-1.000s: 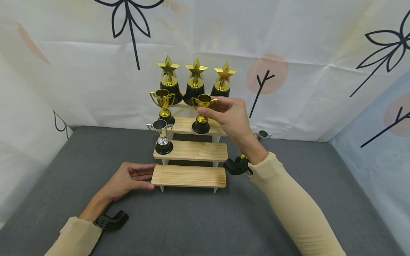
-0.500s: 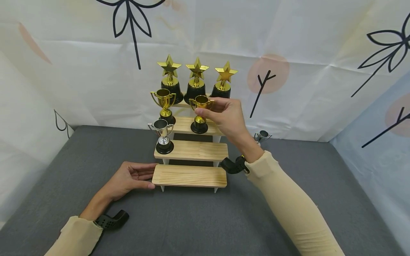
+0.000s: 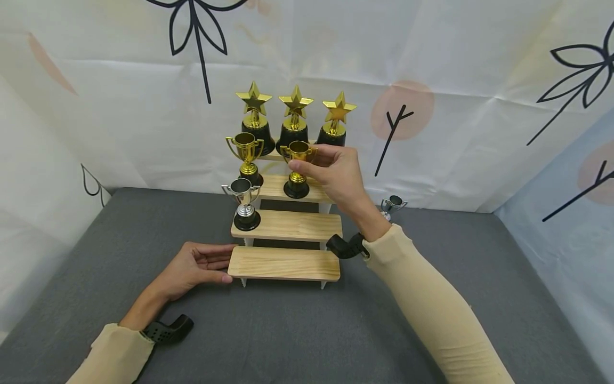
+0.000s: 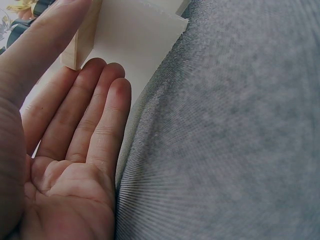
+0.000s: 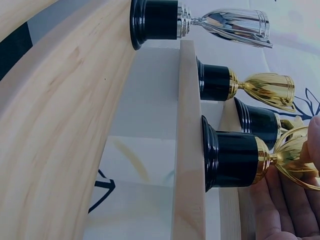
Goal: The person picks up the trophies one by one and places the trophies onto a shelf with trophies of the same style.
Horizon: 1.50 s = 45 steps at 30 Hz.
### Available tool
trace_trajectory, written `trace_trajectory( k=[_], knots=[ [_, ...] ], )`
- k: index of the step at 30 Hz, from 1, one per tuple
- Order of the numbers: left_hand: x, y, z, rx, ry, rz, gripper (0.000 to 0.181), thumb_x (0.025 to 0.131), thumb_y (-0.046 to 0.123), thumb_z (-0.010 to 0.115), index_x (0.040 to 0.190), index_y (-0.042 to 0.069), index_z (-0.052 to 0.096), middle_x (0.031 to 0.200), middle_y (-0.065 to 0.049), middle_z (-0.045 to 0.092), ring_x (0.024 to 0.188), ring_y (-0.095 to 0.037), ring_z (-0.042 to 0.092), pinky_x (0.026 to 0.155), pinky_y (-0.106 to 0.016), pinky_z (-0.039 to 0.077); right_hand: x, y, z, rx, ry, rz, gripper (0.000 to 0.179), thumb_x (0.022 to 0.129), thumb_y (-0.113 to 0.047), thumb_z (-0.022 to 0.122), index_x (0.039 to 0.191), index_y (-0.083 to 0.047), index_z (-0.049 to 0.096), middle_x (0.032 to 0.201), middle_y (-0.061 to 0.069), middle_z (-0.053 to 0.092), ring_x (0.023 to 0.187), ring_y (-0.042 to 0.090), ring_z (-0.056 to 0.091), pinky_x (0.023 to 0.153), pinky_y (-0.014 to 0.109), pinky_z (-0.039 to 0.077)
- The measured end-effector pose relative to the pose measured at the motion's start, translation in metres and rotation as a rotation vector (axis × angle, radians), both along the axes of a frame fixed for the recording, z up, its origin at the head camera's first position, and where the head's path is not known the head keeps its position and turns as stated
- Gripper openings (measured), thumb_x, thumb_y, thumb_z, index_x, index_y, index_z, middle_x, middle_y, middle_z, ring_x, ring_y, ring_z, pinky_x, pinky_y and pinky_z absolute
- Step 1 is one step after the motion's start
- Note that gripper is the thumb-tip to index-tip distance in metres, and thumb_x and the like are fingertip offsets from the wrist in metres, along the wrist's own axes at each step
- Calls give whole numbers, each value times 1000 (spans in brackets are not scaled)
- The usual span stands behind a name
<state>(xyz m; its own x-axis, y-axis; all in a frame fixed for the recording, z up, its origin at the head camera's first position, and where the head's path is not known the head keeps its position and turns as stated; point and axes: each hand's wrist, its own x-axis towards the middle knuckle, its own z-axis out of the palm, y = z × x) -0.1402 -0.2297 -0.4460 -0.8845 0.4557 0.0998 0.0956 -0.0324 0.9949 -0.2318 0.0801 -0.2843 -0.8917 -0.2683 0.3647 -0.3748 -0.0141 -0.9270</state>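
Note:
My right hand (image 3: 336, 173) pinches a gold trophy cup (image 3: 297, 176) by its bowl, thumb in front and fingers behind. In the right wrist view that cup's black base (image 5: 232, 159) is at the second-highest shelf (image 5: 189, 210); whether it touches the wood I cannot tell. To its left on this shelf stands another gold trophy cup (image 3: 247, 154). My left hand (image 3: 192, 272) lies at the left end of the lowest shelf (image 3: 283, 264), its fingers extended and palm facing the stand. In the left wrist view its fingertips (image 4: 117, 92) meet the stand's white side panel (image 4: 130, 40).
Three gold star trophies (image 3: 295, 114) line the top shelf. A silver trophy cup (image 3: 244, 205) stands at the left of the third shelf (image 3: 297, 226). Another silver cup (image 3: 393, 204), partly hidden by my right arm, is on the grey table (image 3: 455, 266). A patterned cloth hangs behind.
My right hand has carried the gold cup slightly left along the second-highest shelf, toward the other gold cup. The left hand has stayed at the lowest shelf.

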Motion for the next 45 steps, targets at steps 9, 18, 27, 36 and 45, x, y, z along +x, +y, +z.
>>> trace_trajectory(
  k=[9, 18, 27, 36, 45],
  knots=[
    [1, 1, 1, -14, -5, 3, 73, 75, -12, 83, 137, -24, 45, 136, -35, 53, 116, -17, 66, 95, -35, 57, -2, -3, 0, -2, 4, 1, 31, 86, 0, 80, 115, 6, 73, 101, 15, 75, 93, 24, 73, 84, 36, 64],
    [1, 1, 0, -3, -3, 2, 73, 75, -12, 83, 137, -24, 45, 135, -32, 55, 116, -18, 66, 95, -35, 57, -2, -7, -1, 21, 12, -20, 32, 86, -2, 81, 117, 5, 73, 101, 15, 75, 91, 23, 73, 80, 34, 64],
    [1, 1, 1, -8, -3, 4, 73, 75, -12, 83, 137, -24, 45, 135, -37, 52, 116, -18, 66, 95, -35, 57, -3, -10, -1, 35, 32, -21, 31, 87, -3, 81, 116, 5, 74, 99, 14, 75, 91, 22, 72, 79, 33, 63],
    [1, 1, 2, 0, -4, -5, 73, 76, -12, 82, 137, -24, 45, 136, -34, 54, 117, -18, 65, 96, -35, 57, -3, -10, 0, 31, 27, -20, 33, 86, -2, 81, 117, 5, 73, 101, 15, 75, 91, 22, 73, 79, 32, 64],
    [2, 1, 2, 3, -6, -4, 74, 76, -12, 82, 138, -24, 44, 136, -33, 54, 117, -17, 65, 96, -35, 57, -2, -10, 3, 47, -10, -25, 38, 85, -2, 82, 121, 4, 72, 105, 16, 75, 94, 22, 72, 80, 30, 63]
  ],
)
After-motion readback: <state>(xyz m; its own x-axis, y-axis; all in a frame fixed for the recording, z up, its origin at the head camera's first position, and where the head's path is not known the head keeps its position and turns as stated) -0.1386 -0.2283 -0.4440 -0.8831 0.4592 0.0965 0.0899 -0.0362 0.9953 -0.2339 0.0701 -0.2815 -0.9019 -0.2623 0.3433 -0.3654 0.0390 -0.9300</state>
